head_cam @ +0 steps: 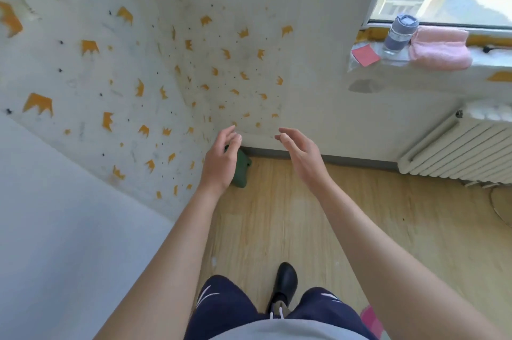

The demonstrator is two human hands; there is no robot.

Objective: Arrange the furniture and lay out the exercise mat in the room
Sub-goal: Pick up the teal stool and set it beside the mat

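Both hands were held out empty, fingers loosely spread: left hand (pixel 221 159) overlapping the dark green object (pixel 243 170), right hand (pixel 302 156) near it, to its right.

White wall (pixel 116 68) with orange crowns and black dots — pink towel (pixel 439 47), green object (pixel 242 170), light-wood floor (pixel 291 217).

The left hand (pixel 221 162) and right hand (pixel 302 156) reach forward with loose fingers, holding nothing. A dark green object (pixel 243 170) on the floor shows behind the left hand. Right of the right hand stands a radiator (pixel 465 151); above it are a bottle (pixel 400 35) and a pink towel (pixel 440 48).
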